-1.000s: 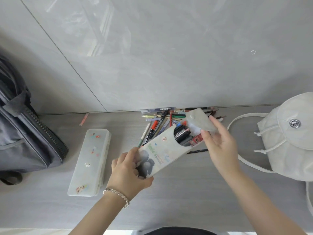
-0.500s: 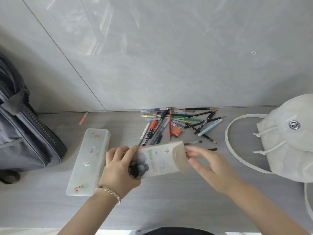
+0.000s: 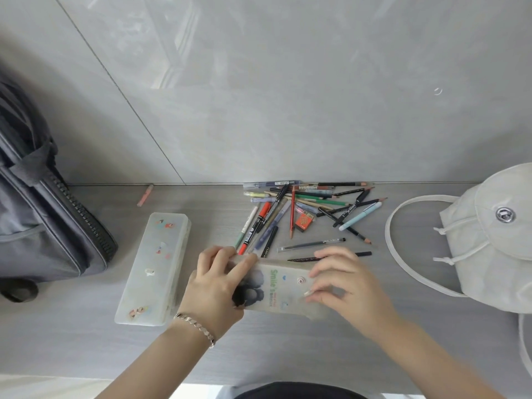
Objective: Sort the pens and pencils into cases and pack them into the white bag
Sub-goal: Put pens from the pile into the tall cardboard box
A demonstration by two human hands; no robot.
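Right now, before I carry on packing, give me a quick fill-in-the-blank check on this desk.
1. The left hand and right hand hold the printed case; a bracelet circles the ____ wrist.
2. The frosted case lies to the ____ of the printed case.
3. The white bag sits at the ____ end of the table.
4. The loose pens and pencils lie between the printed case and the ____.
Missing words: left, left, right, wall.

The dark grey zippered bag (image 3: 43, 226) runs off the left edge, the white drawstring bag (image 3: 495, 243) off the right. The left hand (image 3: 214, 286) covers one end of the frosted soft case with green lettering (image 3: 276, 286) and the right hand (image 3: 348, 286) the other, so whether its fingers pinch or press is unclear. Print on the loose pens (image 3: 266, 216) is too small to read.
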